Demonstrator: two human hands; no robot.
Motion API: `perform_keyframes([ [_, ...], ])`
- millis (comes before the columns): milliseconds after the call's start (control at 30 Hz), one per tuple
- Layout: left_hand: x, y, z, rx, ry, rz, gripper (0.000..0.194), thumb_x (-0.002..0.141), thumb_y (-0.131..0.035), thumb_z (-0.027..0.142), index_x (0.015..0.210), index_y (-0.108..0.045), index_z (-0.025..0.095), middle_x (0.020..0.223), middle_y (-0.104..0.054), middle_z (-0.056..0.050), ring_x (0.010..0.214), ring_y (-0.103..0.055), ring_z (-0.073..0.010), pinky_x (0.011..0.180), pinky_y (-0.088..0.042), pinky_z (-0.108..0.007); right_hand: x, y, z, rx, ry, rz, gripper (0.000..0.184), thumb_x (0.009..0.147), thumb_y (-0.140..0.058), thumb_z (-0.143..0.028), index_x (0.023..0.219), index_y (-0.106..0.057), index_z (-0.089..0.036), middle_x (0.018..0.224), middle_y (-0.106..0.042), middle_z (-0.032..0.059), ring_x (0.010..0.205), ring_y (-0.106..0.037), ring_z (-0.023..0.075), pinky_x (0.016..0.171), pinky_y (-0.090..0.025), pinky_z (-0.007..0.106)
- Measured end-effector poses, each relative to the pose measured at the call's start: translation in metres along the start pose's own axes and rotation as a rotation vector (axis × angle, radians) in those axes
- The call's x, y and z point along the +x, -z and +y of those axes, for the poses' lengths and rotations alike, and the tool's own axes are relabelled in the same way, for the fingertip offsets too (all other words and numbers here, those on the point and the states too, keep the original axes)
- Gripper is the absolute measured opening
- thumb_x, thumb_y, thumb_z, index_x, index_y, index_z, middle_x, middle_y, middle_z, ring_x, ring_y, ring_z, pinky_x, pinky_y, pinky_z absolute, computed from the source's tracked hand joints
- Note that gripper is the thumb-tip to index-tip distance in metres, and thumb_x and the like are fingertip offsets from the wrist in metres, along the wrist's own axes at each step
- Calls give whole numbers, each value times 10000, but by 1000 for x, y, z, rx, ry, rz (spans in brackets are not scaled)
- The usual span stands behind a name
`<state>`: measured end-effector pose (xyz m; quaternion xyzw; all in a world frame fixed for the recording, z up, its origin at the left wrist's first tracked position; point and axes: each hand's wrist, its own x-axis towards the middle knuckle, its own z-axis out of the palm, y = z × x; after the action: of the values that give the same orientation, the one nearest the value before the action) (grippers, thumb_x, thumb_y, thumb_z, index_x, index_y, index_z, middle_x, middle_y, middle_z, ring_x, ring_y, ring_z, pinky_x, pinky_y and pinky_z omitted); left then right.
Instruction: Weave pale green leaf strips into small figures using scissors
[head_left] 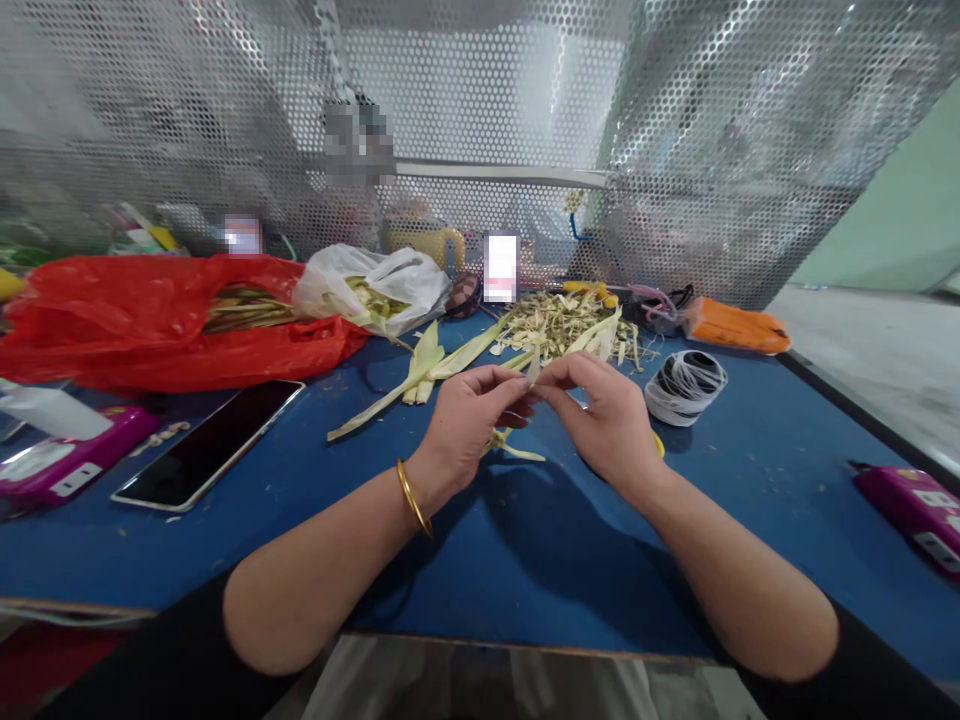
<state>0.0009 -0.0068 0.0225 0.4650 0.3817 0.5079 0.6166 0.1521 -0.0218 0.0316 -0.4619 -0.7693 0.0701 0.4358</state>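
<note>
My left hand (472,415) and my right hand (604,415) meet over the middle of the blue table, fingertips pinched close together. Between them is a small piece of pale husk (535,365), its tip pointing up. Thin pale strips (517,452) show below my left fingers; whether they join the held piece is hidden. Just beyond my hands lie long, pale green husk leaves (424,375) and a heap of dry, shredded husk (559,320). A spool of white thread (686,387) stands to the right of my right hand. Something yellow (658,443) peeks out behind that hand.
At left are a red plastic bag (97,310), a white bag (375,290) holding husks, a phone (214,445) and a purple power strip (67,460). An orange packet (735,325) and another purple power strip (911,505) lie at right. A perforated metal screen (495,90) closes the back.
</note>
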Motion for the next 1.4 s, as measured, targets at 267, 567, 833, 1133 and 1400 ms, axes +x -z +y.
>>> perform_keyframes([
  [267, 0, -1, -1, -10, -14, 7, 194, 678, -746, 287, 775, -681, 133, 699, -692, -29, 586, -624, -113, 617, -498, -253, 0, -1, -1, -5, -19, 32, 107, 864, -549, -172, 783, -597, -222, 801, -643, 19, 801, -584, 178, 740, -415, 303],
  [567, 0, -1, 0, 124, -69, 36, 200, 700, -734, 315, 752, -683, 129, 657, -675, -23, 560, -604, -110, 594, -493, -241, 2, -3, 3, 172, -308, -19, 79, 811, -607, -265, 774, -582, -200, 712, -619, -6, 682, -557, 150, 641, -421, 277],
  [833, 3, 1, 5, 269, -98, -6, 144, 723, -707, 287, 708, -684, 146, 603, -657, -14, 553, -587, -112, 566, -474, -222, 7, -2, 9, 490, -413, -188, 193, 749, -657, -344, 665, -616, -175, 678, -646, 19, 663, -580, 157, 619, -449, 284],
  [1133, 3, 2, 0, 73, -14, -11, 275, 689, -763, 384, 811, -717, 142, 745, -702, -45, 649, -624, -121, 626, -491, -237, 3, -9, 5, 514, -439, 37, 174, 742, -664, -345, 710, -637, -176, 652, -632, 12, 645, -572, 160, 617, -437, 288],
  [1400, 1, 0, -6, -22, 71, 36, 292, 610, -819, 360, 782, -731, 141, 751, -716, -48, 656, -633, -119, 689, -494, -252, -8, -24, 3, 535, -507, 124, 199, 738, -675, -356, 710, -563, -193, 639, -617, -3, 625, -574, 163, 598, -434, 281],
])
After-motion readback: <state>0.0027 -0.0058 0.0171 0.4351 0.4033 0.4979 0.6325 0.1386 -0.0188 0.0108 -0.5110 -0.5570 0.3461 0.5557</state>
